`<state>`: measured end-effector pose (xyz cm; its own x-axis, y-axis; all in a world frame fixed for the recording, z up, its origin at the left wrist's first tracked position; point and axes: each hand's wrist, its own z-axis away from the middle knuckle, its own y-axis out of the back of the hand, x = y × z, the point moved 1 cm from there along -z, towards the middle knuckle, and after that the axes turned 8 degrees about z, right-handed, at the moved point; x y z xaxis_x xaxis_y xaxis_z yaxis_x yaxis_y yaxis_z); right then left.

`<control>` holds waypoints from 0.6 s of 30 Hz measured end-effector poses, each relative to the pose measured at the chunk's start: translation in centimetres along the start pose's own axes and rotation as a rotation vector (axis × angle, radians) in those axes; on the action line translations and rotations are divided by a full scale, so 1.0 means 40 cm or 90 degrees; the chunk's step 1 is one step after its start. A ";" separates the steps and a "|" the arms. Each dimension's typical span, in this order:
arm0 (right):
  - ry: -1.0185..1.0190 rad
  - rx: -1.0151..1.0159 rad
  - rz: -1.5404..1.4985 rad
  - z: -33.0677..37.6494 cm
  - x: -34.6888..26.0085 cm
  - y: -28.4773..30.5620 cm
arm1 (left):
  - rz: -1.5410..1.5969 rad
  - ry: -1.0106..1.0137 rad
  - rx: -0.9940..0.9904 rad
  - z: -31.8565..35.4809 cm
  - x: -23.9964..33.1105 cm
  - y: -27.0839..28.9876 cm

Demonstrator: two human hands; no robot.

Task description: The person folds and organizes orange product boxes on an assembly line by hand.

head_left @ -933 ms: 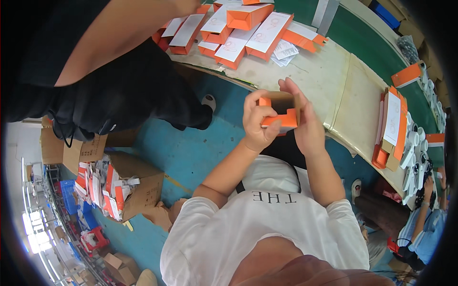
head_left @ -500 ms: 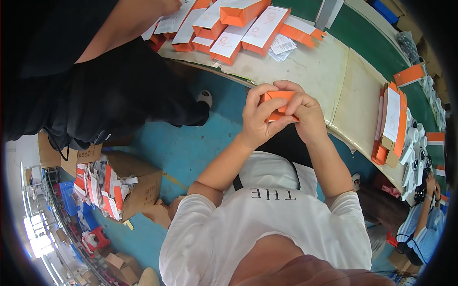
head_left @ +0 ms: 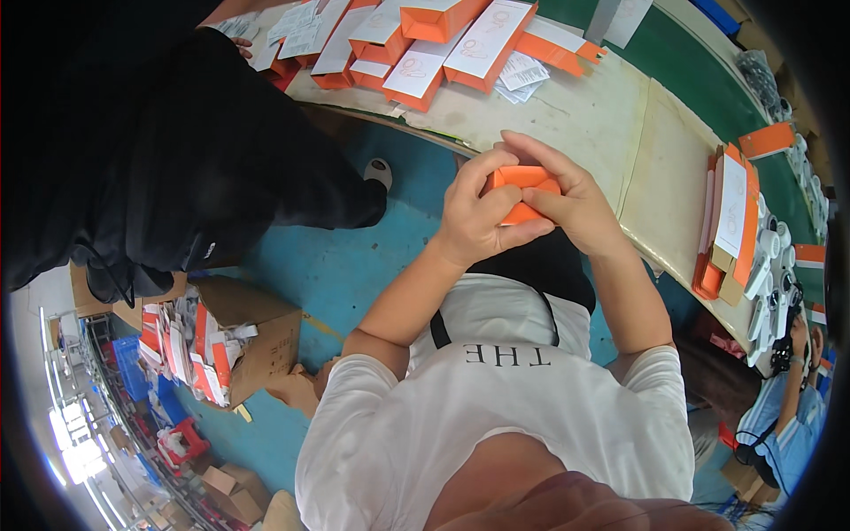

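An orange cardboard box (head_left: pixel 529 180) is held between my two hands, with one end facing up and its end flaps folded inward. My left hand (head_left: pixel 475 205) wraps around the left side, its thumb pressed on the flaps. On the right side, my right hand (head_left: pixel 580 205) grips the box with its thumb on the same end and its fingers stretched along the far side. The lower part of the box is hidden by my hands. Beyond them on the table lie several orange and white boxes (head_left: pixel 490 44).
Printed leaflets (head_left: pixel 521 75) lie beside the boxes on the table (head_left: pixel 611 133). Flattened boxes (head_left: pixel 730 212) stand at the right, near white devices (head_left: pixel 768 265). A person in black (head_left: pixel 195 150) stands at the left, by a carton (head_left: pixel 266 341) of box pieces. Another person in blue (head_left: pixel 779 425) is at far right.
My right hand's fingers have straightened along the box, and its thumb has shifted onto the end flaps. The co-worker's arm at upper left has drawn back to the left.
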<state>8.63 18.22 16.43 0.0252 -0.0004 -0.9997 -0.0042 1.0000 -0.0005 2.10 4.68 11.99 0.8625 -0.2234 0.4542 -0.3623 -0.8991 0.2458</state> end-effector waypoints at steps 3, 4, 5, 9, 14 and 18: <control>0.037 -0.003 -0.083 -0.010 0.007 0.004 | 0.035 0.071 -0.013 -0.020 0.010 -0.002; 0.070 0.010 -0.125 -0.016 0.008 0.004 | 0.024 0.099 -0.045 -0.031 0.021 -0.005; 0.068 0.011 -0.102 -0.025 -0.003 -0.002 | 0.020 0.123 -0.046 -0.033 0.028 -0.013; 0.080 -0.080 -0.200 -0.053 0.010 -0.010 | 0.060 0.138 0.005 -0.031 0.007 0.034; 0.246 0.294 0.689 -0.241 0.133 0.169 | 0.305 0.401 0.311 -0.013 -0.062 0.106; 0.394 0.372 1.075 -0.316 0.170 0.254 | 0.474 0.638 0.405 0.012 -0.084 0.120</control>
<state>-3.88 28.33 9.30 0.0427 0.9809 0.1899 0.6604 -0.1704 0.7313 -2.37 0.94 11.22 -0.1718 -0.5999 0.7814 -0.1639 -0.7648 -0.6231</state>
